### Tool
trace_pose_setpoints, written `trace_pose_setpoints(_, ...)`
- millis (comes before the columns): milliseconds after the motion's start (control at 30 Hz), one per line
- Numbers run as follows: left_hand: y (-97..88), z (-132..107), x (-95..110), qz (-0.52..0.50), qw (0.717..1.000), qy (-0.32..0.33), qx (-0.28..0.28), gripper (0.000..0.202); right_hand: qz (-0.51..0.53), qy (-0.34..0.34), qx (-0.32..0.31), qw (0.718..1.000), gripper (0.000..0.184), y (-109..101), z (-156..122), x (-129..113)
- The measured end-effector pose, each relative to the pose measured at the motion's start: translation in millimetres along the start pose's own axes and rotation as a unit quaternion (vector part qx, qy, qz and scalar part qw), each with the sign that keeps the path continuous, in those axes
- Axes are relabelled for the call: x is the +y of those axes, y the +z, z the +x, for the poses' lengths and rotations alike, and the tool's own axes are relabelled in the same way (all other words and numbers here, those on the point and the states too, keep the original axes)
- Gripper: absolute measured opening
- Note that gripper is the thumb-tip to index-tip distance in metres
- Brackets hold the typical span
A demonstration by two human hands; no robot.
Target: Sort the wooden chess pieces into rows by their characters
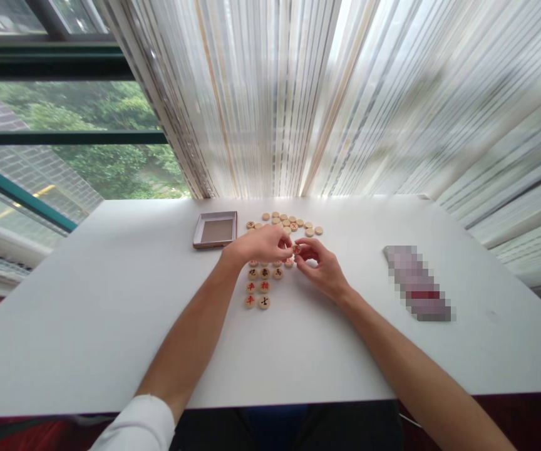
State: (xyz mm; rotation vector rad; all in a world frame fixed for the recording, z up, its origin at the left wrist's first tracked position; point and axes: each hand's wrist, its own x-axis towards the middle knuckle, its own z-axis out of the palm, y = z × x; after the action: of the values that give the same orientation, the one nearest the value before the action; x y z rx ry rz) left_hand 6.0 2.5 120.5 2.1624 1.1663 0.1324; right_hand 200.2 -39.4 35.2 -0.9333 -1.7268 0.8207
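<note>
A round wooden Chinese chess piece (296,249) with a red character is pinched between the fingertips of both hands, above the white table. My left hand (268,243) reaches in from the left, its fingers closed at the piece's left edge. On the other side, my right hand (320,263) curls its thumb and forefinger around the piece. Below my left hand lie face-up pieces in rows, among them a black horse piece (277,274) and a red chariot piece (250,301). My left hand partly hides the upper row. Behind the hands is a loose group of pieces (283,217), mostly blank side up.
An open shallow box (237,228) stands to the left of the loose pieces. On the right of the white table (111,326) lies a pixelated, elongated object (418,285). A striped curtain (261,125) and a window (96,138) border the far edge.
</note>
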Motion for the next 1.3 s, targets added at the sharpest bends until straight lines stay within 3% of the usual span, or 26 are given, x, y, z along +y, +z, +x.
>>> trace_pose_setpoints(833, 3.3, 1.9, 5.7, 0.018, 1.000, -0.003, 0.004, 0.039, -0.053, -0.029, 0.017, 0.998, 0.022, 1.4, 0.5, -0.9)
trace_pose_setpoints(1300, -0.1, -1.9, 4.6, -0.007, 1.000, 0.020, -0.008, 0.031, -0.049, -0.015, 0.015, 0.999, 0.021, 1.8, -0.1, -1.2)
